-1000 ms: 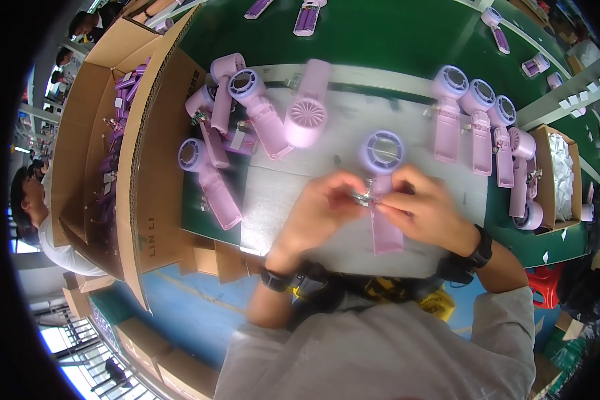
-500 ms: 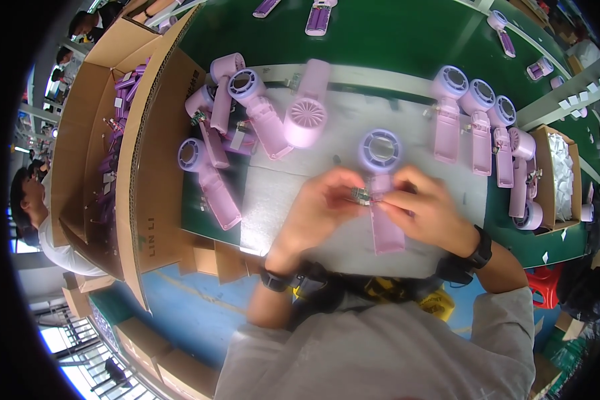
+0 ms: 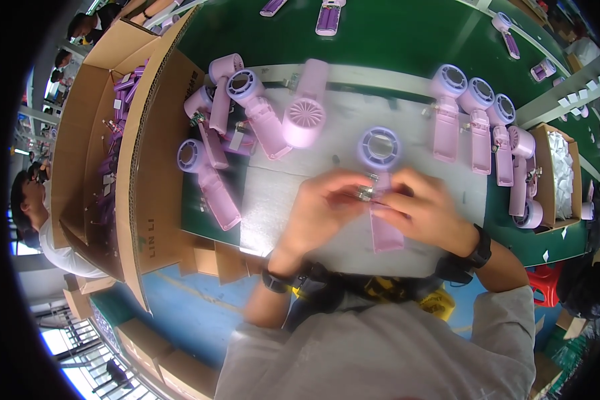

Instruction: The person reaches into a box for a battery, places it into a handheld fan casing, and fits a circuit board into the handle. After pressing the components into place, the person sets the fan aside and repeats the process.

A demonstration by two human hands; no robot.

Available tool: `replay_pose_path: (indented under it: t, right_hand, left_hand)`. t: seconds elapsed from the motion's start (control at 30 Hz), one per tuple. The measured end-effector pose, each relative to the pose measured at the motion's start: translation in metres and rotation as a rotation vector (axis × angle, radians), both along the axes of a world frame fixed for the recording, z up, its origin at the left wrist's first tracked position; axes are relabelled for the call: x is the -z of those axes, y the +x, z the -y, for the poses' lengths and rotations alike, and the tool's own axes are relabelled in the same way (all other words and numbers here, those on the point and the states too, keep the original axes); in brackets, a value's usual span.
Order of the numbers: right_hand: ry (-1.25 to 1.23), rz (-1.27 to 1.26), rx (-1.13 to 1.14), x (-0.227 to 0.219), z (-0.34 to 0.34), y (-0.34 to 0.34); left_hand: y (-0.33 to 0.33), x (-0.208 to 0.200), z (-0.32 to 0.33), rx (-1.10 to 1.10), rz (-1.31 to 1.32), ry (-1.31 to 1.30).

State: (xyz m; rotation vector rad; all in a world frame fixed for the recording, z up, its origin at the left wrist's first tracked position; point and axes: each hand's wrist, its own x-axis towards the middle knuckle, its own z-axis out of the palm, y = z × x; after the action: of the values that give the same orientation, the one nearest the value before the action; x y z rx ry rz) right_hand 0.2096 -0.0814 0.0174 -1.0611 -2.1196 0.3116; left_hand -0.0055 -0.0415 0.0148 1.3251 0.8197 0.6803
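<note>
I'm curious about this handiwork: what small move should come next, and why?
Perhaps steady the small circuit board: the left hand pinches it, the right hand is close beside it, and a pink fan's handle lies beneath.

"What did the person have on?"

"A light grey shirt (image 3: 380, 347), soft and slightly creased, with loose short sleeves (image 3: 507, 323) that left the forearms bare."

"And at the wrists?"

"A broad black band (image 3: 273, 281) circled the left one; a matching dark strap (image 3: 481, 248) wrapped the right."

"What about the hands?"

"Both left hand (image 3: 323, 210) and right hand (image 3: 425, 212) were gloveless."
</note>
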Motion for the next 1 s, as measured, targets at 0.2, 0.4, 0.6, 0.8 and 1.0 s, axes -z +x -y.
replay_pose_path:
  t: [0.2, 0.4, 0.6, 0.8, 1.0]
  right_hand:
    - [-0.103, -0.085, 0.044, 0.002, 0.003, -0.001]
    - [-0.195, -0.161, 0.16, -0.006, 0.005, -0.009]
    - [-0.109, -0.095, 0.143, -0.009, 0.003, -0.005]
    - [-0.155, -0.112, 0.123, -0.007, 0.001, 0.0]
    - [-0.139, -0.092, 0.096, -0.009, -0.003, 0.001]
  left_hand:
    - [0.006, 0.002, 0.003, 0.035, -0.013, 0.364]
    - [0.01, -0.008, 0.006, 0.001, -0.13, 0.434]
    - [0.008, 0.0, 0.007, -0.015, -0.133, 0.411]
    - [0.008, 0.002, 0.006, -0.033, -0.137, 0.428]
    - [0.009, 0.004, 0.005, -0.067, -0.194, 0.575]
